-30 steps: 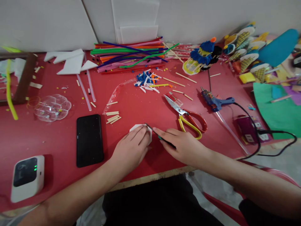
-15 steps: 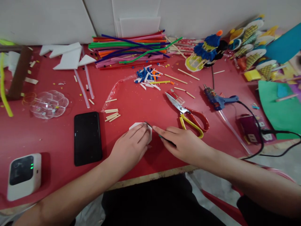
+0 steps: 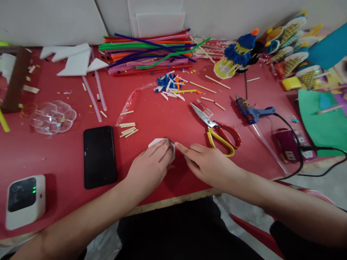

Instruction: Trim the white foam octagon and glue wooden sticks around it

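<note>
My left hand (image 3: 150, 168) lies flat with its fingers pressed down on a small white foam piece (image 3: 154, 142) near the front of the red table (image 3: 162, 119). My right hand (image 3: 206, 164) is closed around a thin dark-bladed cutter (image 3: 171, 141), whose tip touches the right edge of the white piece beside my left fingertips. Most of the cutter is hidden under the hand.
Red-and-yellow scissors (image 3: 217, 130) lie just right of my hands. A black phone (image 3: 99, 156) and a white device (image 3: 24, 200) sit to the left. Short wooden sticks (image 3: 128, 129), coloured straws (image 3: 146, 52), a blue glue gun (image 3: 251, 112) with cord, and craft pieces fill the back.
The view has shifted slightly; both hands stay on the white piece, and the cutter has slipped further under my right hand.
</note>
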Demonstrator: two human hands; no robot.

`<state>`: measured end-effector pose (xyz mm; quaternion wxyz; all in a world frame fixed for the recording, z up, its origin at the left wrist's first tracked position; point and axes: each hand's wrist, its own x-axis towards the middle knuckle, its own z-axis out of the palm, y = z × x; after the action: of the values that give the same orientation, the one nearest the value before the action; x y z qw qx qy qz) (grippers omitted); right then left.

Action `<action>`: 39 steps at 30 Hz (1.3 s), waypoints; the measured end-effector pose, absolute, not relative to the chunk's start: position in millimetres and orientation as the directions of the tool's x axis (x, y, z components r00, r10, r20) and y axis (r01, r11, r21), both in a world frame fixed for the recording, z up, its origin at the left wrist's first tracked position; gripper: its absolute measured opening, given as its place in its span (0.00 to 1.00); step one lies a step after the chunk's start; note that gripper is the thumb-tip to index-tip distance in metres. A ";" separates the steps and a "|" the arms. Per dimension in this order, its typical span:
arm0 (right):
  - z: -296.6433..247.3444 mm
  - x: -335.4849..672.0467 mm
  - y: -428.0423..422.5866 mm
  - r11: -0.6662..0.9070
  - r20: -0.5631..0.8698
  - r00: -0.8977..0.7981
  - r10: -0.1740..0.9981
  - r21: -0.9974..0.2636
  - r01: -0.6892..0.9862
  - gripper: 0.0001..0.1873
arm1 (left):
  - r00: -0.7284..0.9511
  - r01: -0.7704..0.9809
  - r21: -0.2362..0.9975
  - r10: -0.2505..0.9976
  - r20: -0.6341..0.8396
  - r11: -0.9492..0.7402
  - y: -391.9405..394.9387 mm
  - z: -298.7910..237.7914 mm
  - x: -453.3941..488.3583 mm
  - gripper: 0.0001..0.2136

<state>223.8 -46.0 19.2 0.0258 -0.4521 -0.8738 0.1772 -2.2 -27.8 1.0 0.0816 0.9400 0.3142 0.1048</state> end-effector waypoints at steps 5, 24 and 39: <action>20.1 219.6 -45.8 0.450 -0.185 -0.521 0.833 -0.323 0.833 0.28 | 0.780 0.564 0.234 0.603 0.164 -0.792 -28.3 -0.7 -3.9 0.23; 42.0 248.6 -70.3 0.273 0.071 -0.272 0.960 -0.456 0.847 0.24 | 0.773 0.524 0.367 0.610 0.176 -0.769 -20.2 14.8 -9.2 0.21; 24.4 213.7 -4.9 0.184 0.102 -0.171 0.980 -0.128 0.975 0.19 | 0.593 0.644 0.414 0.762 0.261 -0.643 0.8 18.9 -29.2 0.30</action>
<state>213.7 -4.9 24.4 0.0803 -0.6387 -0.7651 0.0164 -29.2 0.8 18.9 0.1395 0.8814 0.3989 0.2110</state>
